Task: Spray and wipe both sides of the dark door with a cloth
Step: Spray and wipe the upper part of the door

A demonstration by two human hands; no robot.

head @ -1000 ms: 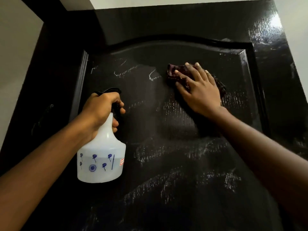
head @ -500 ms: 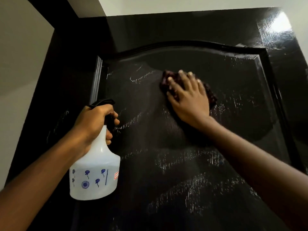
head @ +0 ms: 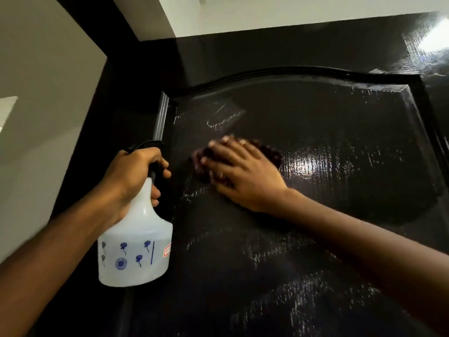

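The dark glossy door point(head: 328, 239) fills most of the view, with a raised arched panel and wet streaks on it. My right hand point(head: 240, 176) lies flat with straight fingers on a dark maroon cloth point(head: 269, 153) and presses it against the panel's left part. My left hand point(head: 131, 173) grips the neck and black trigger of a white spray bottle point(head: 134, 249) with blue flower prints, held upright in front of the door's left stile. The cloth is mostly hidden under my right hand.
A pale wall point(head: 36, 105) runs along the left of the door's dark frame. A white ceiling or wall strip point(head: 267, 13) shows above the door's top edge. Light glares at the door's top right corner point(head: 432, 42).
My right hand has slid the cloth leftwards and a little down across the panel. The view has shifted so the door sits further right. The bottle stays gripped in my left hand.
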